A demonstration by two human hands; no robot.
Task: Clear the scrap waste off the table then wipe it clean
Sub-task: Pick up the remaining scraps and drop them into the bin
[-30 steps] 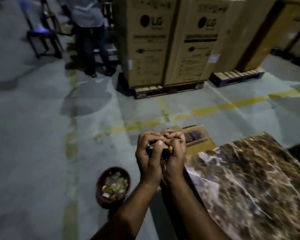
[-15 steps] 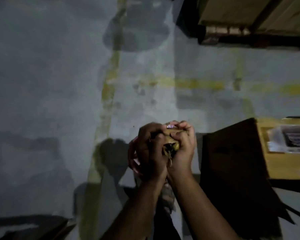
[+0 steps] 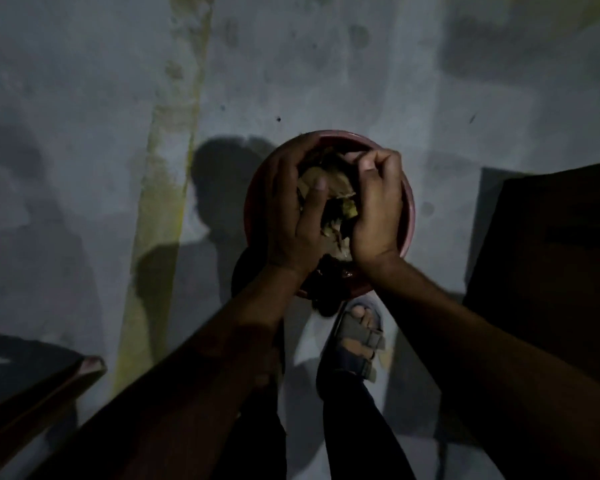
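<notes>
Both hands are now directly above the red bowl; left hand and right hand clench the scrap waste together. No writing is readable.

Two hands are seen, the left hand and the right hand; one red bowl, one clump of scrap waste, and one sandalled foot are counted.

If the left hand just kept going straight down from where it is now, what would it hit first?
Most likely the red bowl on the floor. The left hand and right hand cup the scraps right over its opening, so the hand would probably meet the scraps already inside, though how far above it hangs is unclear.
</notes>
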